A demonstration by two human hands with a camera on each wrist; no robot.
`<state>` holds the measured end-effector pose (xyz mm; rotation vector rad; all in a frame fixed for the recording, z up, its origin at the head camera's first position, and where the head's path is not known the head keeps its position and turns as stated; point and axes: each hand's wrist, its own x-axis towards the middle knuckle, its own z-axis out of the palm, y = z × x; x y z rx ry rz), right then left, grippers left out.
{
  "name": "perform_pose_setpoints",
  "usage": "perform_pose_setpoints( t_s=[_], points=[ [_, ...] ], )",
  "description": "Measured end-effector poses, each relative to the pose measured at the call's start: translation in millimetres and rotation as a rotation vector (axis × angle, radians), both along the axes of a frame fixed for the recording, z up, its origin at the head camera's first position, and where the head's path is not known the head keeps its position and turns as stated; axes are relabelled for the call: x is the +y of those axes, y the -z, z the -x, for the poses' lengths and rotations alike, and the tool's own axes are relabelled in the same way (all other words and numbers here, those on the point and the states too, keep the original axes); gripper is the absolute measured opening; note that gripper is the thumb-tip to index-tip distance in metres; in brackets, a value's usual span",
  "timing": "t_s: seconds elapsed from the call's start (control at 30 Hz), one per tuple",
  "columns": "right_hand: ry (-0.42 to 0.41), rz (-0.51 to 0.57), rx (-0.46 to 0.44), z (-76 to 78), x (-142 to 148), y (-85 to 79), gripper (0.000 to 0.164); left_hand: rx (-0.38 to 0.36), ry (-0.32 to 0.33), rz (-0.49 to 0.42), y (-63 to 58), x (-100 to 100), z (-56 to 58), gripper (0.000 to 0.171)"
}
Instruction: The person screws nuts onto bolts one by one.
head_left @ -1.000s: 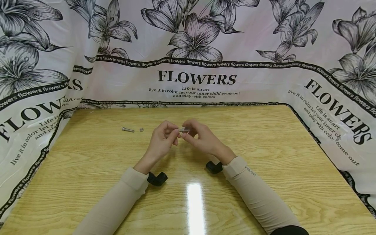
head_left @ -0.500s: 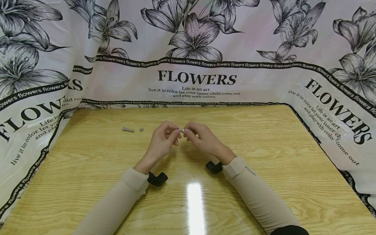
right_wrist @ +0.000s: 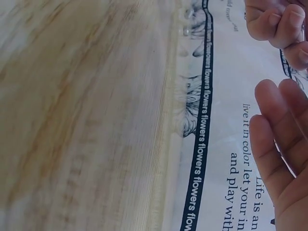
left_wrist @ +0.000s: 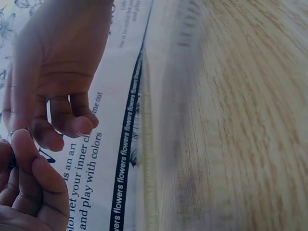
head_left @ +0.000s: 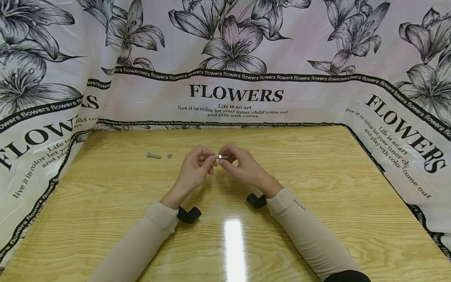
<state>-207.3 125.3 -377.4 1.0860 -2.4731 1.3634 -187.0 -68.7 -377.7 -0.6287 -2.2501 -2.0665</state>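
Note:
My left hand [head_left: 195,165] pinches a silver bolt [head_left: 225,157] between thumb and index finger, above the table. The shank lies level and points toward my right hand [head_left: 244,164]; the fingers hide the other end. A shiny nut [head_left: 220,156] sits around the shank. My right thumb and index finger are curled around this nut, one on each side, with the shank's tip in the gap behind them. In the left wrist view, the left fingers [left_wrist: 50,183] meet the right fingertips at the left edge. The right wrist view shows the right fingers [right_wrist: 276,130] but not the bolt.
A second bolt [head_left: 153,156] lies on the wood-grain table [head_left: 116,196], left of my hands. Beside it lies a small nut [head_left: 169,156]. A curtain [head_left: 232,105] with printed flowers stands along the back and both sides.
Half a second ago my right fingers were closed over the nut and shank end. They have since spread, baring the nut and tip. My left hand has stayed in place.

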Motion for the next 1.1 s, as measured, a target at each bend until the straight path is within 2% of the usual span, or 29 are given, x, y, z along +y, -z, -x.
perform_pose_setpoints(
  t_s=[0.07, 0.2, 0.27, 0.43, 0.63, 0.77, 0.97, 1.1],
  points=[
    [0.003, -0.002, -0.016, -0.2, 0.5, 0.2, 0.012, 0.003, 0.008, 0.007, 0.2, 0.3, -0.3, 0.012],
    [0.023, -0.016, -0.072, -0.6, 1.4, 0.4, 0.029, 0.010, 0.028, 0.025, 0.2, 0.4, -0.8, 0.011],
    [0.033, -0.019, -0.089, -0.9, 1.5, 0.2, 0.031, 0.008, 0.025, 0.031, 0.3, 0.3, -0.9, 0.010],
    [0.039, -0.014, -0.069, -0.2, 0.4, 0.7, 0.014, -0.007, 0.022, 0.016, 0.3, -0.2, 0.2, 0.014],
    [0.012, 0.004, -0.019, 0.1, -0.5, 0.2, 0.016, -0.004, 0.037, 0.024, 0.8, -0.6, 0.4, 0.017],
    [-0.020, 0.000, -0.008, 0.2, 0.1, -0.5, 0.005, 0.002, 0.036, 0.025, 0.0, -0.4, -0.2, 0.014],
    [-0.003, -0.011, -0.072, -0.2, 1.7, -0.6, 0.027, 0.018, 0.058, 0.031, 0.0, -0.1, -0.6, 0.010],
    [0.019, -0.011, -0.074, -0.7, 1.9, -0.9, 0.018, 0.031, 0.052, 0.034, 0.0, -0.3, -0.8, 0.009]
  ],
)
